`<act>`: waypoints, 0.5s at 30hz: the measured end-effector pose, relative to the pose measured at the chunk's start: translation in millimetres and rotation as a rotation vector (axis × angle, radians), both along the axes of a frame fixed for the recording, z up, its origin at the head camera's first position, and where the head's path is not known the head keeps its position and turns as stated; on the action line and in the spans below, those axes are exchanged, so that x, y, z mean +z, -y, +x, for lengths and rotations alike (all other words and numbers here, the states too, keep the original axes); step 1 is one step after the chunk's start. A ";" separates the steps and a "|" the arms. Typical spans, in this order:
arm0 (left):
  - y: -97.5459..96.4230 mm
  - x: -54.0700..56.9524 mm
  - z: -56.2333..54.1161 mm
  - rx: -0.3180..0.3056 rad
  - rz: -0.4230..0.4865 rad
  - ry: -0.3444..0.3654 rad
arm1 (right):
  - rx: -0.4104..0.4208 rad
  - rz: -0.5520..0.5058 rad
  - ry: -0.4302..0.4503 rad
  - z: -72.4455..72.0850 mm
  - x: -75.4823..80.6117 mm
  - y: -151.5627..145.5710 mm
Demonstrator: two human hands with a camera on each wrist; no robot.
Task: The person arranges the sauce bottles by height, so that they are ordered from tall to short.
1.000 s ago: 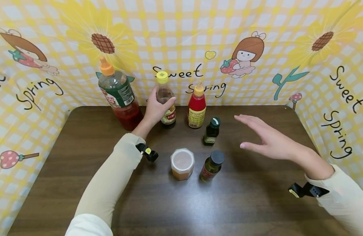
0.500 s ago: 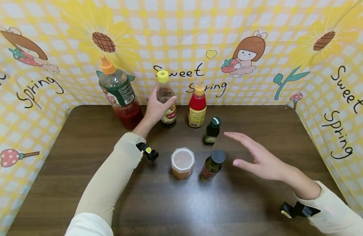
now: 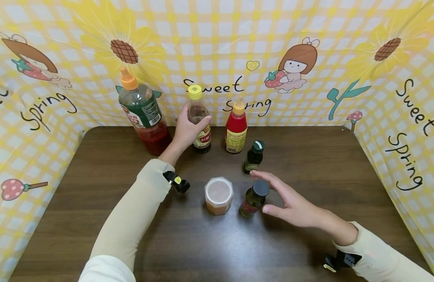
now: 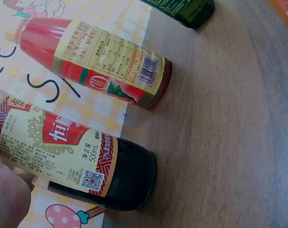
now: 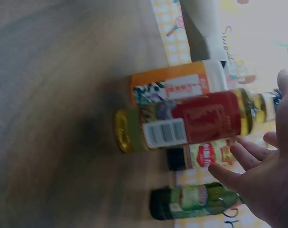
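My left hand (image 3: 185, 131) grips a yellow-capped bottle of dark sauce (image 3: 202, 141) around its upper body, and the bottle stands upright at the back of the table. The left wrist view shows its yellow-and-red label, with part of the hand (image 4: 8, 192) at the edge. A small dark-capped bottle of yellow oil (image 3: 249, 206) stands near the middle. Beside it on the right is my right hand (image 3: 296, 205), thumb and fingers spread apart around the cap's level. In the right wrist view those fingers (image 5: 227, 175) are extended behind the oil bottle (image 5: 210, 118).
Left of the oil bottle sits a white-lidded jar (image 3: 219, 194) with orange contents. Behind stand a green-capped small bottle (image 3: 253, 158) and a red ketchup bottle (image 3: 236, 127). A large orange-tipped red sauce bottle (image 3: 151, 135) is at the back left. Patterned cloth (image 3: 217, 47) borders the table.
My right hand has moved left and toward me, from the right side of the table to beside the oil bottle. The left hand and its bottle stay where they were.
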State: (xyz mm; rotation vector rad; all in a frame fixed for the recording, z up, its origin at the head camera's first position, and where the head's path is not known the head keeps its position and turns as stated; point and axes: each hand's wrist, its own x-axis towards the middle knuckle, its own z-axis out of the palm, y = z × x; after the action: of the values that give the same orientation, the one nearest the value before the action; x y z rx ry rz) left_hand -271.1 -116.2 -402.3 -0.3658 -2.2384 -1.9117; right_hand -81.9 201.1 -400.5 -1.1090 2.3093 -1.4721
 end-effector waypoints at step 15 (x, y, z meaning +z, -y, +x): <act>0.9 0.0 0.2 0.002 -0.002 0.007 | 0.017 -0.069 0.004 5.1 -26.4 19.1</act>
State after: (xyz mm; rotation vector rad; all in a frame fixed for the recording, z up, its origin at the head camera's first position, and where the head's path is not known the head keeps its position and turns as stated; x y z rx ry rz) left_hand -270.9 -117.1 -402.3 -0.3576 -2.2446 -1.9133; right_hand -76.7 182.1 -426.9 -1.1394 2.2569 -1.5566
